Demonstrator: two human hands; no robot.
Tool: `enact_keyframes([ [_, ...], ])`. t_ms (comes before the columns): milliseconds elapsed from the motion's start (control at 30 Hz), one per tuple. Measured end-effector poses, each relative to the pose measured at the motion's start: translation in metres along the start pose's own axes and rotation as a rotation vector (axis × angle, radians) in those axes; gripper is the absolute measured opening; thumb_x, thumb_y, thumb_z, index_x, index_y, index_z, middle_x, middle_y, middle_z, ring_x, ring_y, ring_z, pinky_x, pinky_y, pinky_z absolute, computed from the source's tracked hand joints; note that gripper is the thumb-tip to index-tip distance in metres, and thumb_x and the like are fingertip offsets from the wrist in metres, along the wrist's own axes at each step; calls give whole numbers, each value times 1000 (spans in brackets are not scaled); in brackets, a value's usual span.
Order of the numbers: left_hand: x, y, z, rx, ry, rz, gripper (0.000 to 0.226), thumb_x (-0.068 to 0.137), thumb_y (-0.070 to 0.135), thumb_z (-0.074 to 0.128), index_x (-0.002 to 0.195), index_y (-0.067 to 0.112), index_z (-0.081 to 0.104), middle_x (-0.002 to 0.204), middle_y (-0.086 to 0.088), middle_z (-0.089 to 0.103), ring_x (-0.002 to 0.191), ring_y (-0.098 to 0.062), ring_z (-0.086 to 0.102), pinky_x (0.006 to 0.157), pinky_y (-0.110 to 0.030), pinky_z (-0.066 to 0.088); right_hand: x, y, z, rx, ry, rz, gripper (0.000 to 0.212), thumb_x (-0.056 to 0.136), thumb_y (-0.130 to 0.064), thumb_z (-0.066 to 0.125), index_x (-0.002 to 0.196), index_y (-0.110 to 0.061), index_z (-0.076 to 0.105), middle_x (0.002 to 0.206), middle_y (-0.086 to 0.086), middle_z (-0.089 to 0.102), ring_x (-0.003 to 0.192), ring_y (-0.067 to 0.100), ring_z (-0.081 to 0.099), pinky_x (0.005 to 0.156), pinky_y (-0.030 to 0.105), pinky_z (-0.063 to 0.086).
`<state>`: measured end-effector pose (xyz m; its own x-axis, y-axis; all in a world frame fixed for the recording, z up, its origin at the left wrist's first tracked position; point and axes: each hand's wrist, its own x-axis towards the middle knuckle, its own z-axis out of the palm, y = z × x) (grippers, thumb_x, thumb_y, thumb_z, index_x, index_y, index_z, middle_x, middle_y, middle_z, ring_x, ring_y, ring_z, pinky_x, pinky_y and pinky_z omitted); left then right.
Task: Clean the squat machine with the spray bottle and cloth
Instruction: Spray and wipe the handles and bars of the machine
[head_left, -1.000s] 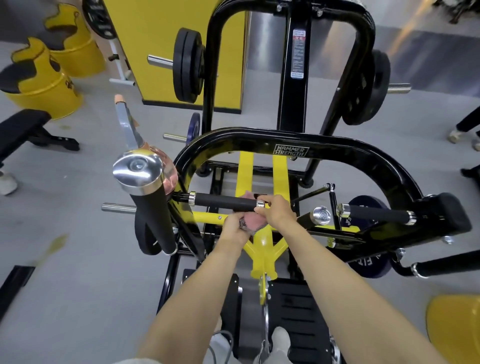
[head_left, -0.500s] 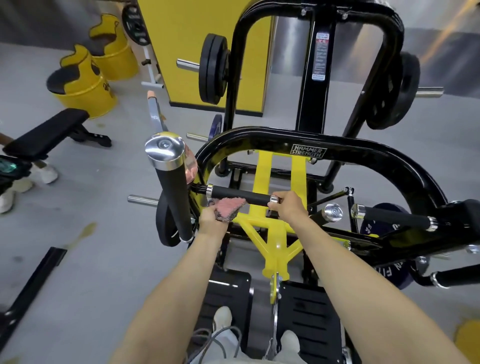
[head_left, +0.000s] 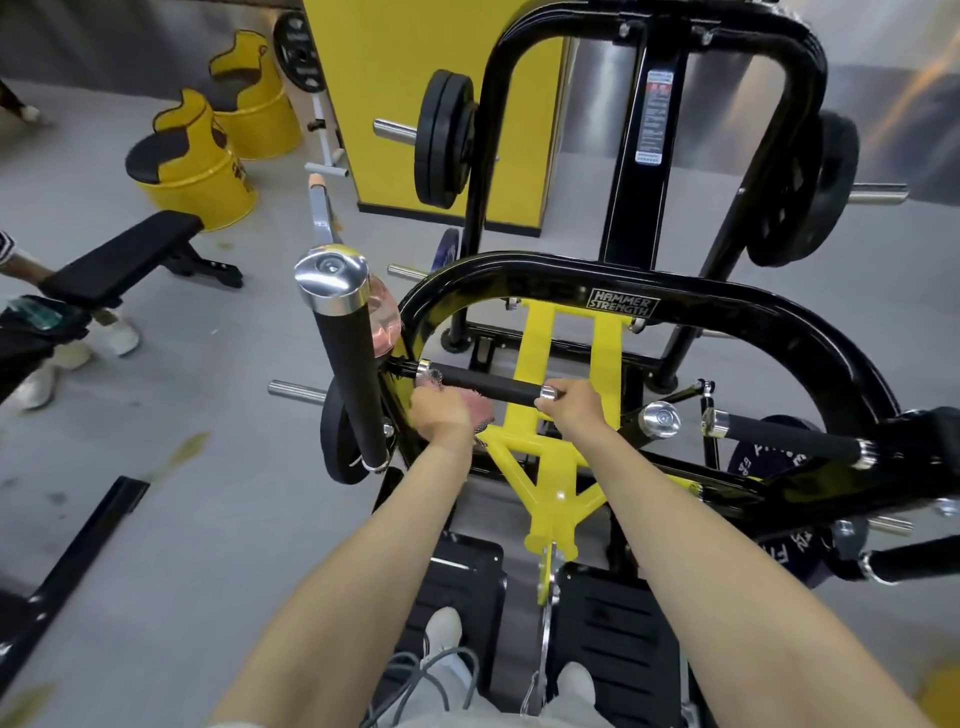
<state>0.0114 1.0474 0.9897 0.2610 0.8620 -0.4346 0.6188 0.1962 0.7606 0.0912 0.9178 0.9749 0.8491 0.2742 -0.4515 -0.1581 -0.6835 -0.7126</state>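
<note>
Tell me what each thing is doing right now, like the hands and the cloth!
left hand: grips the cloth, pressing it on the handle's left end.
right hand: grips the handle's right end.
cloth: bunched under the left hand.
handle: horizontal, held at both ends.
spray bottle: parked behind the upright grip, untouched.
weight plates: loaded on a peg.

yellow barrel seats (head_left: 200, 156), black bench (head_left: 124, 262)
</note>
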Motion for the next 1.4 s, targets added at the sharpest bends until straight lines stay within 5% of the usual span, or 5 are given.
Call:
enact_keyframes([
  [233,-41,-7,31,36,-75,227,26,95,3,41,120,10,48,117,-11,58,109,-30,56,82,-29,39,-15,11,-5,417,-137,217,76,86,0,56,149,-28,25,128,10,57,98,26,57,80,38,50],
  [633,-54,-14,40,241,-328,833,21,84,-1,54,100,10,61,95,-5,58,87,-21,54,72,-35,46,-26,24,-10,603,-146,243,46,89,-2,49,132,-17,50,105,9,65,98,23,61,76,33,45],
  [1000,-30,-14,71,1206,-174,1500,26,93,25,54,118,17,55,122,-4,53,108,-27,43,88,-36,36,-27,28,2,480,-56,283,29,94,-8,36,109,-12,60,89,10,57,79,27,62,64,29,38],
  [1167,-25,29,92,1318,-330,1136,38,99,39,39,111,12,63,114,-9,64,111,-30,54,96,-41,35,-27,31,0,415,-145,312,45,93,1,39,137,-10,45,116,14,56,79,25,57,62,28,42],
  [1400,-28,58,106,1331,-556,732,21,91,22,48,81,11,63,99,-9,68,86,-27,60,69,-30,42,-27,41,-5,361,-189,337,46,91,9,48,136,0,45,81,3,51,69,17,50,52,18,35],
])
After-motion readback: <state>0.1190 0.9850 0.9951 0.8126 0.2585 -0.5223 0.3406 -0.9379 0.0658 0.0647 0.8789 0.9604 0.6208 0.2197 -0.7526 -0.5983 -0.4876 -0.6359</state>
